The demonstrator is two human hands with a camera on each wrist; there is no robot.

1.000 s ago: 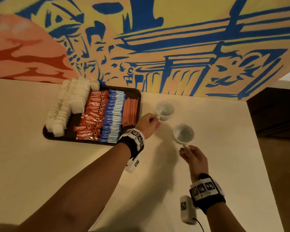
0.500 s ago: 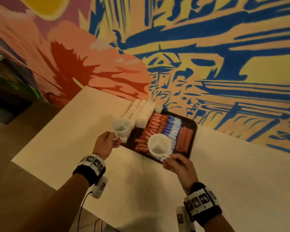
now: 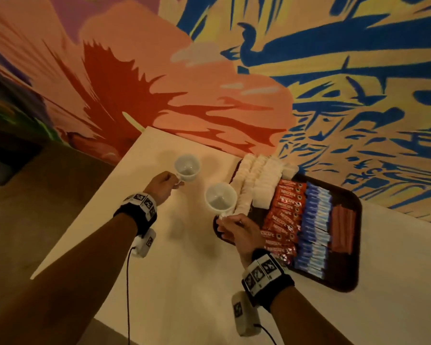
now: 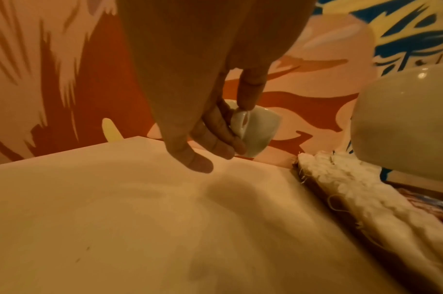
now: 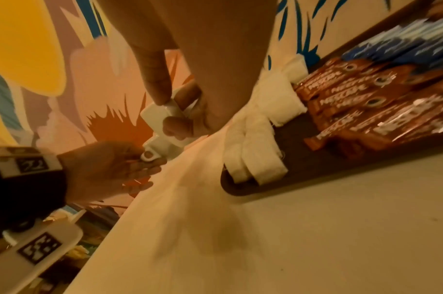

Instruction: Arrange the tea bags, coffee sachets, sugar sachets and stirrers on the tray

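Observation:
A dark brown tray [image 3: 343, 280] on the cream table holds rows of white tea bags [image 3: 259, 180], red coffee sachets [image 3: 284, 215], blue sugar sachets [image 3: 314, 227] and orange stirrers [image 3: 342, 227]. My left hand [image 3: 176, 184] pinches the handle of a white cup [image 3: 187, 168] above the table, left of the tray. My right hand [image 3: 222, 220] pinches the handle of a second white cup [image 3: 220, 200] over the tray's near-left corner. In the wrist views, the fingers [image 4: 250, 93] grip the left cup's handle [image 4: 243, 123], and the right cup's handle [image 5: 162, 115] sits between thumb and finger.
The table [image 3: 174, 282] ends at a left edge with a dark floor [image 3: 35, 207] below. A painted mural wall [image 3: 234, 83] rises right behind the table and tray. Bare tabletop lies under and in front of both hands.
Both hands carried their cups from the right of the tray, across it, to its left side. The head view swung left with them.

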